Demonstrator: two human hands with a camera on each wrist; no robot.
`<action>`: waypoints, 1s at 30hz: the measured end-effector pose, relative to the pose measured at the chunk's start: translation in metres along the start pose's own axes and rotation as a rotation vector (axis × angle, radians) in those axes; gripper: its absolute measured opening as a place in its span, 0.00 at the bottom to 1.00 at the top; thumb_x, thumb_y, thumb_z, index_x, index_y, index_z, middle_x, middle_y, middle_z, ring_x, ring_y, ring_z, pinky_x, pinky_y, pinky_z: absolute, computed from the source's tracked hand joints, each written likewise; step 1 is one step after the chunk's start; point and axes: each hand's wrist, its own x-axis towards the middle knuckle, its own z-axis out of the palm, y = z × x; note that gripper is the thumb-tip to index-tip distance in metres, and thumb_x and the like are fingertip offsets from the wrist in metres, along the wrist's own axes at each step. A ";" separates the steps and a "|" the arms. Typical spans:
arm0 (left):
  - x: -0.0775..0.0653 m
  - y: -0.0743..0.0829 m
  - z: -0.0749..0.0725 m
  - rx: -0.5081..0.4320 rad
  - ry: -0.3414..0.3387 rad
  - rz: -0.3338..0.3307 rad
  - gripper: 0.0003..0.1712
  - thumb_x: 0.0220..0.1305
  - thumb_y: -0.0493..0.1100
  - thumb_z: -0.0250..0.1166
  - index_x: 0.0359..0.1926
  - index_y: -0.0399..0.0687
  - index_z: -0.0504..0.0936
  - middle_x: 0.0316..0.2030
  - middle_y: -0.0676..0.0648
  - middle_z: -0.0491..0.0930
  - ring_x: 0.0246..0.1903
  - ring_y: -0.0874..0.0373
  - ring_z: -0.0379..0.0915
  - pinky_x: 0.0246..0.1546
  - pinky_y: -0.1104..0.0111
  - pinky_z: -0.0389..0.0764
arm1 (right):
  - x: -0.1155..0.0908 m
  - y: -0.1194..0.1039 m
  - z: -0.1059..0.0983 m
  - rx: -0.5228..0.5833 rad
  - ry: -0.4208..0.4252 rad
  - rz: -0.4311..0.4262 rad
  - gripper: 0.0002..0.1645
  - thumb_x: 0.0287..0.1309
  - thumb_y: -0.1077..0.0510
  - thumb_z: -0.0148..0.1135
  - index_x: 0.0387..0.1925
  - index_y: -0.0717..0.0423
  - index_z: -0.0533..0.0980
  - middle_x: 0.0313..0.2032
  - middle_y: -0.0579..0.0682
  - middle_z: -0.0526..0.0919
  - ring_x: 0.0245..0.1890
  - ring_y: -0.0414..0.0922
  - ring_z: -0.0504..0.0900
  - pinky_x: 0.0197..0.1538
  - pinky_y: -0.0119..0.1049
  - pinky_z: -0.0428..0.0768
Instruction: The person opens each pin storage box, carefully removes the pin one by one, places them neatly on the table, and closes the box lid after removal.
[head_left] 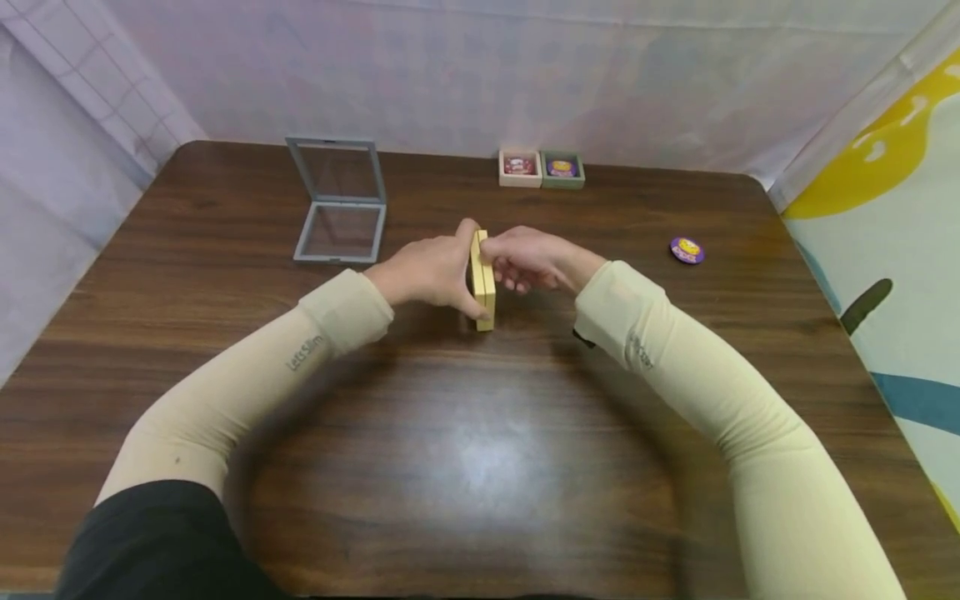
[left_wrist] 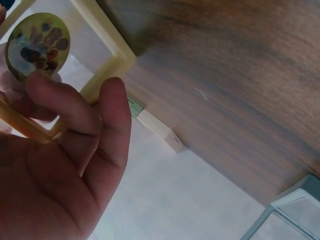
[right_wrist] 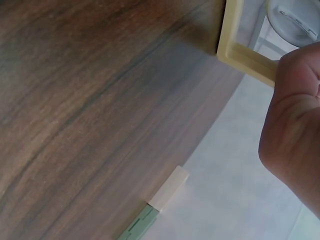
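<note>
A pale yellow display frame (head_left: 484, 279) with clear film stands upright on edge above the middle of the table. My left hand (head_left: 438, 271) grips it from the left, thumb at the near end and fingers at the far end. My right hand (head_left: 531, 257) holds its right side, fingers curled. In the left wrist view, a round pin badge (left_wrist: 39, 47) with a picture shows at the film, a left fingertip in front of it. The pin back of the badge (right_wrist: 292, 22) is visible in the right wrist view. Hands hide part of the frame.
An opened grey frame (head_left: 341, 202) stands at the back left. Two small boxes, one pale pink (head_left: 520, 180) and one green (head_left: 562, 182), each with a badge inside, sit at the back edge. A purple badge (head_left: 687, 250) lies on the right of the wooden table (head_left: 480, 500).
</note>
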 end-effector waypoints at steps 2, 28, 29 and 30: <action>0.000 0.001 0.000 0.005 0.001 0.001 0.59 0.32 0.65 0.77 0.59 0.46 0.53 0.37 0.45 0.77 0.33 0.50 0.77 0.33 0.58 0.80 | -0.001 0.000 0.000 0.000 0.008 0.010 0.09 0.49 0.60 0.49 0.18 0.56 0.71 0.12 0.45 0.71 0.12 0.39 0.67 0.15 0.27 0.66; 0.000 0.005 0.000 -0.008 0.003 -0.007 0.58 0.32 0.64 0.76 0.58 0.45 0.54 0.37 0.44 0.77 0.35 0.50 0.77 0.36 0.56 0.80 | -0.006 -0.005 -0.002 -0.033 -0.095 0.093 0.15 0.54 0.55 0.42 0.28 0.58 0.75 0.19 0.47 0.83 0.12 0.41 0.78 0.16 0.29 0.76; 0.000 0.005 0.001 -0.008 0.004 -0.008 0.58 0.32 0.64 0.76 0.59 0.45 0.54 0.37 0.44 0.77 0.35 0.50 0.77 0.36 0.56 0.80 | -0.005 -0.005 -0.002 -0.035 -0.095 0.094 0.15 0.54 0.56 0.42 0.27 0.57 0.75 0.19 0.47 0.83 0.12 0.40 0.78 0.16 0.29 0.76; 0.000 0.005 0.001 -0.008 0.006 -0.009 0.58 0.32 0.64 0.76 0.59 0.45 0.54 0.37 0.44 0.77 0.35 0.50 0.77 0.36 0.56 0.80 | -0.005 -0.005 -0.002 -0.039 -0.092 0.091 0.15 0.54 0.56 0.42 0.26 0.57 0.75 0.18 0.47 0.82 0.12 0.40 0.78 0.16 0.29 0.76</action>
